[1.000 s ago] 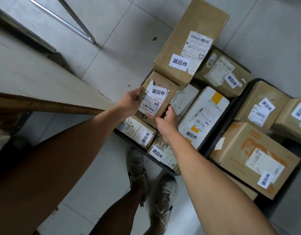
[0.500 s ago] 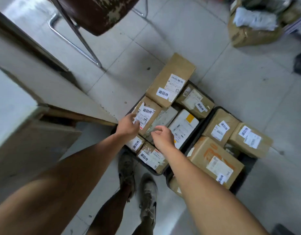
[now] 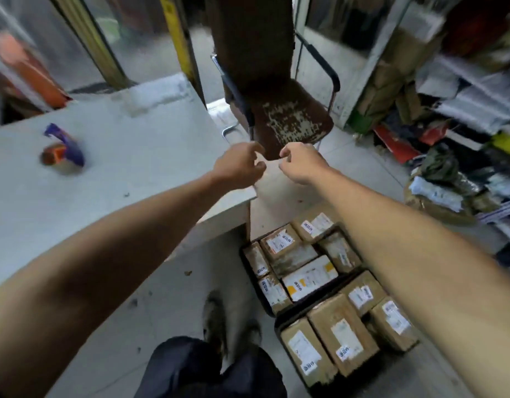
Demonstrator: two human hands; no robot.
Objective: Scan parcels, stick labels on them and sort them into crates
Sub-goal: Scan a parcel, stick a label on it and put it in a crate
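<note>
Head view: I hold both hands raised over the counter (image 3: 138,156) corner, left hand (image 3: 238,166) and right hand (image 3: 301,163) loosely curled, fingers grasping nothing I can make out. The labelled parcels (image 3: 308,275) sit packed in two floor crates (image 3: 279,318) below. Next, I judge: fetch one parcel, keep its barcode upward, flatten the label fully.

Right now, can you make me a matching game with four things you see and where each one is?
Things:
1. worn brown chair
2. purple and orange tape dispenser
3. brown cardboard parcels
4. two bare hands

Places:
A. in black crates on the floor
B. raised above the table corner
C. on the grey table
D. beyond the table, on the floor

Pairs: 1-D, 2-C, 3-A, 4-B
</note>
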